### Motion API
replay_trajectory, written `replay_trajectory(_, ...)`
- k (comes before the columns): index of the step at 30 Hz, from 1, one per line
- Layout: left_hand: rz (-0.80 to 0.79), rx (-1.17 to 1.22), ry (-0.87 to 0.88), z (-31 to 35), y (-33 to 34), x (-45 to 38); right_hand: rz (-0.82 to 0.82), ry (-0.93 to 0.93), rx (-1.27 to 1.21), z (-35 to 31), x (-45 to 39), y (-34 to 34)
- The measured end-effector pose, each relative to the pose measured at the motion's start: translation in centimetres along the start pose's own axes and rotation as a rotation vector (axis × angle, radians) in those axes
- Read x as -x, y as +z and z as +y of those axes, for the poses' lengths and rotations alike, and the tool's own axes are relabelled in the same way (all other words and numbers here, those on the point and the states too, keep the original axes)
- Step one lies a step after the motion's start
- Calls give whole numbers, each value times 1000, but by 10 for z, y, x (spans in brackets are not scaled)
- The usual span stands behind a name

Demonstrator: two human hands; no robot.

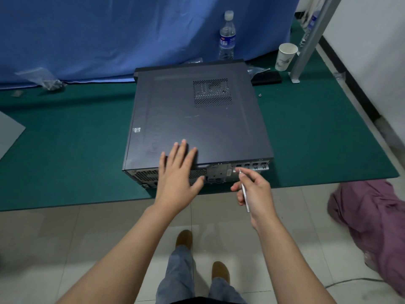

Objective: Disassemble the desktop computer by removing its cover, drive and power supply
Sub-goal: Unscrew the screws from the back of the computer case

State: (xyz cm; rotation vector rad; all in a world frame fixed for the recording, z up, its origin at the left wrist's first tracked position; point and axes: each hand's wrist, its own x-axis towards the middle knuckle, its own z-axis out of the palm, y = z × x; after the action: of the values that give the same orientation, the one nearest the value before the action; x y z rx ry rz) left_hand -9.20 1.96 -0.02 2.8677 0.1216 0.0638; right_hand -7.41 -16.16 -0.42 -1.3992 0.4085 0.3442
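Desktop computer (197, 126) lies flat on the counter (65, 150), left hand (178, 174) spread flat on its near cover edge, right hand (254, 191) pinching a thin screwdriver (244, 190) at its rear panel.

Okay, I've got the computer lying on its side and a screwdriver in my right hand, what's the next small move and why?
Probably seat the screwdriver tip in a rear-panel screw and start turning. The cover is still on the computer, your left hand lies flat on it at the near edge, and your right hand already holds the tip at the rear panel near the expansion slots.
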Motion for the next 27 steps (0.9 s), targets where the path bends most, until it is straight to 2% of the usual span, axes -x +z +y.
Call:
replay_trajectory(6,-103,-36,205,46,18,-24,61,-21,-3,-4,-15,-23)
replay_trajectory(21,-101,-140,193,47,21,-24,10,-23,50,-6,-24,-28)
replay_trajectory(27,-103,-150,191,48,22,-24,-53,79,-134,-9,-23,-31)
